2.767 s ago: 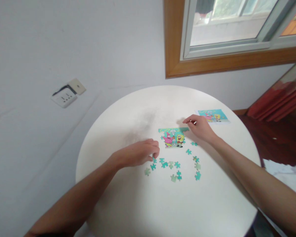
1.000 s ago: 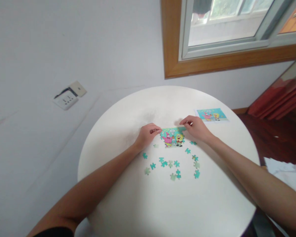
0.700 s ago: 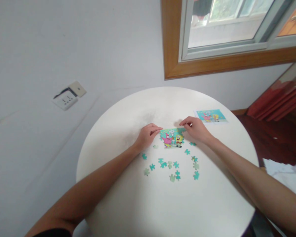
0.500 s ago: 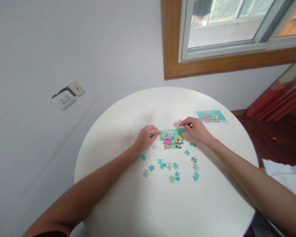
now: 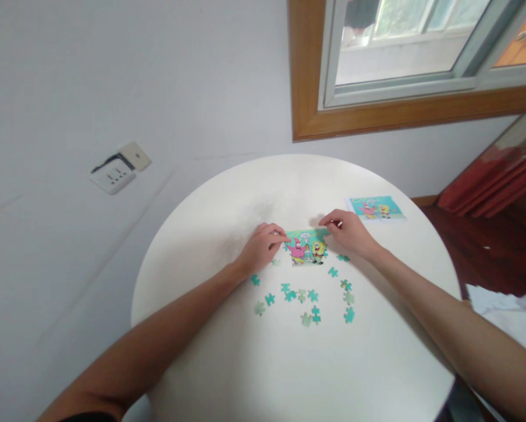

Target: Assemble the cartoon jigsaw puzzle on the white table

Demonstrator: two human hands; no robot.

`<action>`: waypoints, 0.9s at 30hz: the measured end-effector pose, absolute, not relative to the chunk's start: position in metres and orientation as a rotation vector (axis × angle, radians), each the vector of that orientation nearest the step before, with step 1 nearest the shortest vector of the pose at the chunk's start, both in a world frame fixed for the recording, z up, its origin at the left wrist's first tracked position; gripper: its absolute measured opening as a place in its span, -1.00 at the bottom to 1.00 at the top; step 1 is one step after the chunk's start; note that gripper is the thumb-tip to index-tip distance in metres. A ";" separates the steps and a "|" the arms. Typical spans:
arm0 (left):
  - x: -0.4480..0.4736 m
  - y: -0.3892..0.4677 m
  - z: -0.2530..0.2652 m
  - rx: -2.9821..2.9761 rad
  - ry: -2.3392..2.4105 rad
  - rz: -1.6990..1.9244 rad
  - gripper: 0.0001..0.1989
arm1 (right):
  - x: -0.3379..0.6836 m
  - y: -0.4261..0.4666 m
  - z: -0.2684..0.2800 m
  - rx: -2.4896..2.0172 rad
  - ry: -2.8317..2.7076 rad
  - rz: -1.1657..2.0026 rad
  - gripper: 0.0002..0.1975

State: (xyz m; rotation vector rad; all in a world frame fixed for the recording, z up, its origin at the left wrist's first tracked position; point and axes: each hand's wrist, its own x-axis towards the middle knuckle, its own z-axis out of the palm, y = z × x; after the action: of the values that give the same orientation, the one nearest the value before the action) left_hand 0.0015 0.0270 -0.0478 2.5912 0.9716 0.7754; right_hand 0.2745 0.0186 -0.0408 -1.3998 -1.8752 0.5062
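The left hand (image 5: pixel 262 249) has shifted from the loose pieces to the left edge of a part-built rectangular jigsaw puzzle (image 5: pixel 306 253) printed with pink and yellow cartoon figures on teal. Over the last half second its fingertips have slid slightly nearer along that edge, just below the far left corner. This suggests that a piece is being fitted or pressed home there. The thumb and forefinger are close together, a small gap showing behind their tips; whether a piece is between them I cannot tell.

The right hand (image 5: pixel 349 231) stays at the puzzle's far right corner, finger and thumb bent into a near pinch, perhaps steadying it; any grip is hidden.

The puzzle lies flat past the middle of the smooth, matt round white table (image 5: pixel 298 375). Its right edge is knobbed and uneven, so the sides look unfinished. A pale green knobbed puzzle piece (image 5: pixel 276 262), absent in the earliest view, now lies just beside the left hand. Flat, card-like teal interlocking pieces (image 5: pixel 290 296) with rounded tabs and notches lie scattered on the near side. A glossy-looking rectangular picture card (image 5: pixel 376 208) with matching figures rests near the table's far right edge.
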 end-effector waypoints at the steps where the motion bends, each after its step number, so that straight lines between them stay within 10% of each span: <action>1: 0.001 0.027 -0.048 2.593 0.972 0.780 -0.64 | 0.274 0.018 -0.040 -1.401 -1.875 0.508 -0.71; 27: 0.000 0.026 -0.046 2.553 1.041 0.855 -0.53 | 0.274 0.018 -0.041 -1.396 -1.874 0.529 -0.72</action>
State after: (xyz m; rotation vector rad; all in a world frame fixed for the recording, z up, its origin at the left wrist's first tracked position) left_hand 0.0004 0.0264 -0.0462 2.5530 1.0410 0.8547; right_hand 0.2736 0.0184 -0.0405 -1.3959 -1.8743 0.5285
